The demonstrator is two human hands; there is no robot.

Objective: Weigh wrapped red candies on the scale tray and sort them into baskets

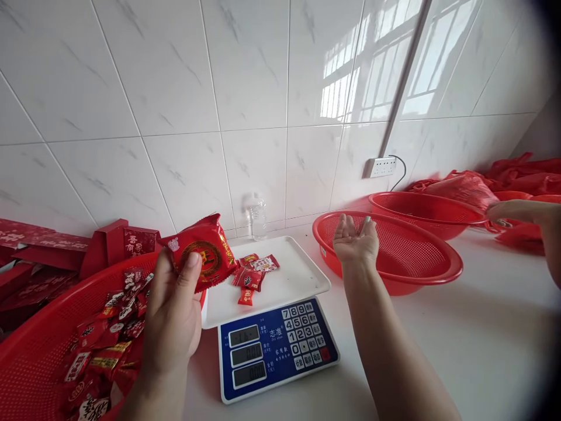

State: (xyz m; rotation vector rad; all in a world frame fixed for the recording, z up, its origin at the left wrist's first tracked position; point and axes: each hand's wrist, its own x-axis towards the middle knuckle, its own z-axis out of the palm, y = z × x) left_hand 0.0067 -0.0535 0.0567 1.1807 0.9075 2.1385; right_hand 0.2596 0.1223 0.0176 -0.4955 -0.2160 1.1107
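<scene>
My left hand [175, 316] is closed on a red snack packet [199, 257] with a round gold print, the thumb lying across its front. The packet is held up by the left edge of the white scale tray [298, 280]. On that tray lie several small red candy wrappers [252, 275]. My right hand [356, 240] is turned palm up, fingers loosely curled and apart, with nothing in it. It hovers in front of a red perforated basket [412, 251]. Below the tray is the scale's blue keypad and display panel [280, 345].
A large red basket [26, 333] of wrapped sweets [105, 345] stands at left, with red boxes [118, 240] behind it. A clear bottle [258, 216] stands by the tiled wall. Another basket [421, 202], red bags [464, 187] and another person's hand [521, 211] are at right.
</scene>
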